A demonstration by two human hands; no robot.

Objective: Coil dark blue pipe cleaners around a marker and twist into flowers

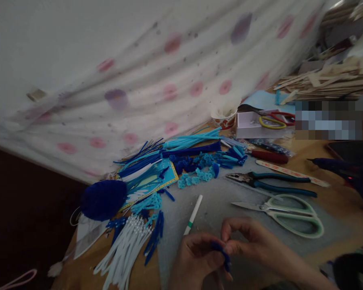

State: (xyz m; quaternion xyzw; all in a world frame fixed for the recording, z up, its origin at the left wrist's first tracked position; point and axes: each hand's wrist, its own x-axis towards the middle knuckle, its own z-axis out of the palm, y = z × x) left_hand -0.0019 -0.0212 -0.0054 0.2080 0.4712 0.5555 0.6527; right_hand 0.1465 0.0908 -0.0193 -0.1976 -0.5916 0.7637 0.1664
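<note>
A small curved piece of dark blue fuzzy pipe cleaner (226, 257) is gripped between the thumb and fingers of my left hand (198, 257), low in the view. My right hand (248, 237) pinches at the upper end of the same piece; its fingertips hide the exact spot they hold. Just beyond my left hand lies a white marker pen (195, 211) with a green band. Green-handled scissors (295, 213) rest to the right, past my right hand, and blue-handled pliers (269, 180) lie behind them.
At left are a dark blue fuzzy oval (103, 200), white pipe cleaner stems (121, 249) and light blue pipe cleaners (193, 139). A glue gun (347, 171) stands at right. Behind are a paper cup (224, 119), a white box (254, 128) and a spotted curtain (151, 100).
</note>
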